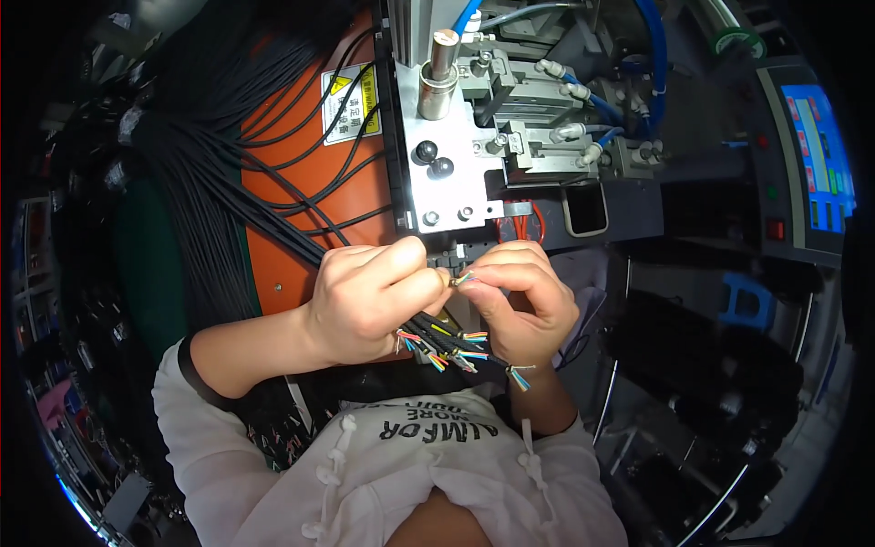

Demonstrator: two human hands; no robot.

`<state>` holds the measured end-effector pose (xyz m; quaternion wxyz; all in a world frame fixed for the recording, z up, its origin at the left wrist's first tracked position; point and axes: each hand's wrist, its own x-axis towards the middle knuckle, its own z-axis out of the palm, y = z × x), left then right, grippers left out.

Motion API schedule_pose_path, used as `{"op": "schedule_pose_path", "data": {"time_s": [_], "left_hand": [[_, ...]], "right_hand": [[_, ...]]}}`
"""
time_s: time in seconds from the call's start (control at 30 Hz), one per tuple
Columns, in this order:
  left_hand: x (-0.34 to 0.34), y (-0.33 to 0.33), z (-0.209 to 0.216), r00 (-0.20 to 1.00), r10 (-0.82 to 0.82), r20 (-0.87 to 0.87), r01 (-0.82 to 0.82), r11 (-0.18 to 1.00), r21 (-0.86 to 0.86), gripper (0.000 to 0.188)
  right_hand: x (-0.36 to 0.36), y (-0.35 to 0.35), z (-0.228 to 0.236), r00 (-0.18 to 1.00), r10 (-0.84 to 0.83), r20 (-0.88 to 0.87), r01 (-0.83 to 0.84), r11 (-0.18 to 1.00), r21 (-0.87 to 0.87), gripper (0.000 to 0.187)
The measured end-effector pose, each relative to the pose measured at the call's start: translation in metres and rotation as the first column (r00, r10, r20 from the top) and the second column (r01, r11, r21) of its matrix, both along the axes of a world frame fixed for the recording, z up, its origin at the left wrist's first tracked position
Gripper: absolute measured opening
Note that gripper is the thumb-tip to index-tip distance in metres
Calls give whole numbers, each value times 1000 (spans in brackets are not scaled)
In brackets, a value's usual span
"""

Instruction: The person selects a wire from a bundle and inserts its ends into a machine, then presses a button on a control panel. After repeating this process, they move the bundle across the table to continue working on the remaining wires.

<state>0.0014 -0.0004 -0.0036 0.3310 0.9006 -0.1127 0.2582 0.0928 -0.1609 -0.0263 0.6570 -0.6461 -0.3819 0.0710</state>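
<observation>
Orange flat panel (290,299) lies left; my left hand (369,294) holds black round cables (430,334), pinching one multicoloured wire end (463,278) that points right, toward my narrowed right hand (529,305), whose hold I cannot tell.

And here we've got smooth black plastic-looking sheathing on the cables (205,237), coloured plastic around the wire ends (521,377), bright smooth metal on the machine plate (460,189), glossy plastic on the blue tube (657,46), a smooth matt orange desk (287,308) and soft matt cloth sleeves (205,442)!
</observation>
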Motion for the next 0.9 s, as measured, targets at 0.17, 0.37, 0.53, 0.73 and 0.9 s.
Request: {"op": "schedule_pose_path", "data": {"time_s": [0.17, 0.37, 0.53, 0.73, 0.9], "left_hand": [[-1, -1, -3, 998, 26, 49, -24, 999, -46, 16], [-2, 2, -6, 996, -29, 85, 31, 999, -26, 17], [-2, 1, -7, 995, -64, 73, 59, 996, 66, 17], [-2, 0, -6, 997, -35, 68, 30, 997, 73, 20], [0, -4, -1, 1000, -5, -5, 7, 964, 265, 26]], "right_hand": [[-9, 8, 2, 997, -19, -79, 24, 998, 59, 13], [1, 5, 8, 978, 53, -203, -41, 997, 62, 12], [10, -3, 17, 990, 111, 82, -104, 991, -88, 10], [8, -3, 10, 969, 100, -224, -106, 994, -15, 13], [22, -13, 12, 983, 144, 116, -120, 974, -194, 13]]}}
